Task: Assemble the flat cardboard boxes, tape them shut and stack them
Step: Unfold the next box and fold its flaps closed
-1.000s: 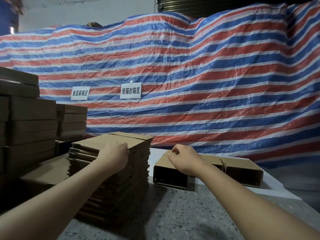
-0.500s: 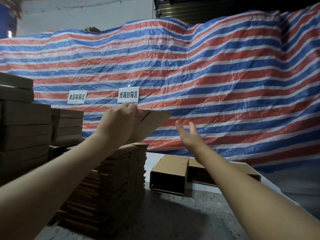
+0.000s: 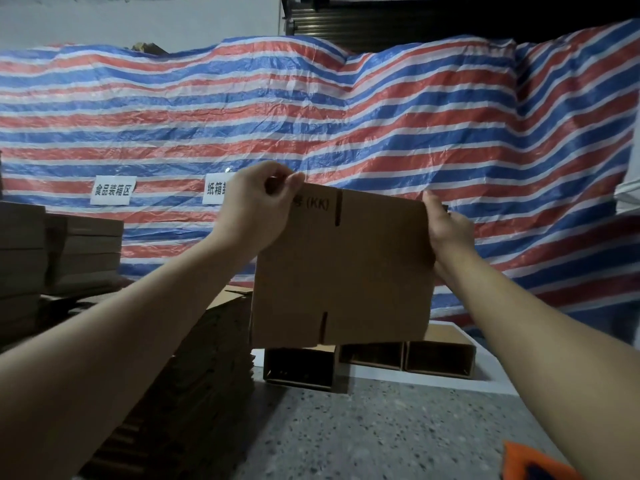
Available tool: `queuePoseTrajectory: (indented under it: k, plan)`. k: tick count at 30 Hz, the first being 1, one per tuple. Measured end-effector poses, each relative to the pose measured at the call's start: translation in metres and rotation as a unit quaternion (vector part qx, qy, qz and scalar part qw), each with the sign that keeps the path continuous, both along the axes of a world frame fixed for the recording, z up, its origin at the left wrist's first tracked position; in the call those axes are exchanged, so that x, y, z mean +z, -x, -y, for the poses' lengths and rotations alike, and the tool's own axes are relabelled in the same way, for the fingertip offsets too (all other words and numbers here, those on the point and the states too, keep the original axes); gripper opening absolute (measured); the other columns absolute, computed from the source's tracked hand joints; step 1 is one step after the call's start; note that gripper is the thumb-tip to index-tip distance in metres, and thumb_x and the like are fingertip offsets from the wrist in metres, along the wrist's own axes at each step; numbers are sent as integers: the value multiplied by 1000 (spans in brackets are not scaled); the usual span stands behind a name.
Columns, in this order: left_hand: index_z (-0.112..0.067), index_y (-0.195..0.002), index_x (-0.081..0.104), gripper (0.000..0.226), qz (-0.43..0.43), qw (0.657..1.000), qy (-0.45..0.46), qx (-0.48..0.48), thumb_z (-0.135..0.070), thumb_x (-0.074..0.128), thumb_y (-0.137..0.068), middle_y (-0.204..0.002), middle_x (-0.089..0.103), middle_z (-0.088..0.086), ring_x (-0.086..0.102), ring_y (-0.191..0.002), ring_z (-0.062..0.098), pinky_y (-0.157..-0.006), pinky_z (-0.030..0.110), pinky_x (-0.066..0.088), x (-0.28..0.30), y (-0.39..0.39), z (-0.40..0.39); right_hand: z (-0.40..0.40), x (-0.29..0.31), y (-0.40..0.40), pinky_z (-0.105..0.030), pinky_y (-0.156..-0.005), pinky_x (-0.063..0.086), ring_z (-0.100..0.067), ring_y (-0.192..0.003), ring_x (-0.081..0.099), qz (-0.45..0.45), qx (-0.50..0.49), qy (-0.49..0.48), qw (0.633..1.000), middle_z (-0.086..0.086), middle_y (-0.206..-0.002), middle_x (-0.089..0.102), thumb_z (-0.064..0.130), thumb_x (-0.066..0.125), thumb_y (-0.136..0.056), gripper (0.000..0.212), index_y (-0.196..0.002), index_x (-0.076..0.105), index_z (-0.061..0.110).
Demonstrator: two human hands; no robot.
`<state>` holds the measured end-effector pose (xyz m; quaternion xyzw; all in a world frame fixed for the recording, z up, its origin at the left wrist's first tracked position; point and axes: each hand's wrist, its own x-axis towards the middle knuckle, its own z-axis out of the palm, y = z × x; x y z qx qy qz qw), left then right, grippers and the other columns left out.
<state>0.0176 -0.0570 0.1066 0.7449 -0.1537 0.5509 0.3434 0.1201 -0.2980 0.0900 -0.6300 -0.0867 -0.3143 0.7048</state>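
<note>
Held upright in mid-air above the speckled grey stone counter [image 3: 381,438]: one flat brown cardboard box blank [image 3: 343,268], still folded flat, slots cut at its top and bottom edges, "(KK)" printed near the upper left. Left hand [image 3: 258,206] clamped on the blank's top left corner, thumb and fingertips pinching the edge. Right hand [image 3: 446,233] gripping the right edge, thumb on the near face, fingers wrapped behind and out of sight.

Below and left of the blank, a tall pile of flat brown cardboard blanks [image 3: 194,375] resting on the counter, partly hidden by the left forearm. Directly beneath the blank, three opened brown cardboard boxes [image 3: 374,362] lying on their sides in a row, open ends toward the camera, the right two on a white sheet [image 3: 450,384], the leftmost reaching past its near edge onto the stone. Far left, stacks of closed brown cardboard boxes [image 3: 52,251], several high.

Behind everything, a hanging red, white and blue striped tarpaulin [image 3: 381,116] carrying two white paper signs with Chinese characters [image 3: 112,190], the right-hand one partly covered by the left hand. At the bottom right corner, an orange and blue scrap of something [image 3: 533,462], cut off by the frame, not identifiable.
</note>
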Motion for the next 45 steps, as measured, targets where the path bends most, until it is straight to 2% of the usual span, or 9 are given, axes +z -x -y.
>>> queuePoseTrajectory:
  k: [3, 7, 17, 26, 30, 33, 37, 40, 45]
  plan:
    - [-18, -100, 63, 36, -92, 975, 192, -56, -53, 61, -92, -94, 66, 0, 63, -86, 12, -72, 29, 52, -11, -24, 8, 9, -2, 12, -26, -61, 45, -13, -84, 64, -27, -10, -1, 1000, 7, -93, 68, 65, 54, -92, 41, -97, 62, 25]
    - [-14, -97, 61, 44, -196, 935, 281, -86, -56, 50, -97, -86, 61, -1, 60, -86, 17, -66, 28, 43, -52, -53, 26, 31, -28, 24, -33, -68, 55, -19, -84, 71, -83, -3, 62, 995, 1, -90, 74, 64, 58, -91, 45, -103, 66, 22]
    - [-18, -94, 64, 39, -294, 901, 299, -109, -55, 50, -96, -86, 68, 2, 64, -87, 19, -73, 36, 51, -186, -73, 58, 68, -151, 36, -50, -75, 58, -41, -86, 71, -209, -4, 64, 976, -26, -91, 73, 40, 60, -96, 43, -105, 68, -2]
    - [-20, -96, 63, 38, -368, 870, 317, -82, -52, 43, -95, -88, 68, 5, 63, -90, 22, -73, 39, 46, -209, -83, 60, 79, -177, 27, -31, -56, 55, -21, -61, 72, -226, 52, 74, 970, -10, -76, 75, 33, 63, -95, 30, -89, 74, 7]
    - [-22, -120, 41, 61, -417, 828, 352, -129, -67, 59, -84, -109, 60, 3, 59, -101, 23, -82, 42, 48, -205, -82, 68, 89, -171, 23, -40, -80, 54, -22, -80, 72, -235, 150, 77, 957, -12, -91, 75, 32, 59, -99, 31, -113, 74, 8]
    - [-26, -140, 30, 85, -413, 833, 348, -117, -68, 68, -77, -123, 52, 3, 55, -109, 25, -87, 43, 48, -206, -83, 72, 87, -170, 27, -48, -93, 53, -28, -96, 71, -235, 184, 49, 953, -19, -111, 73, 35, 54, -102, 35, -121, 72, 12]
    - [-28, -119, 35, 66, -387, 842, 362, -100, -64, 70, -76, -99, 53, -7, 54, -87, 12, -69, 34, 45, -209, -88, 74, 85, -168, 37, -55, -105, 47, -33, -109, 67, -228, 190, 39, 954, -22, -121, 69, 37, 49, -103, 40, -127, 68, 12]
    - [-28, -111, 38, 59, -376, 847, 358, -110, -63, 70, -76, -96, 56, -6, 56, -85, 12, -58, 29, 40, -210, -86, 74, 83, -165, 44, -52, -98, 49, -31, -99, 65, -241, 173, 54, 953, -25, -109, 67, 32, 51, -102, 40, -127, 65, 4]
    - [-24, -112, 50, 60, -419, 831, 340, -138, -64, 67, -70, -99, 66, 4, 65, -90, 21, -63, 35, 48, -201, -83, 62, 79, -163, 50, -39, -72, 51, -24, -79, 65, -242, 155, 66, 956, -13, -87, 67, 30, 52, -101, 38, -119, 65, -2]
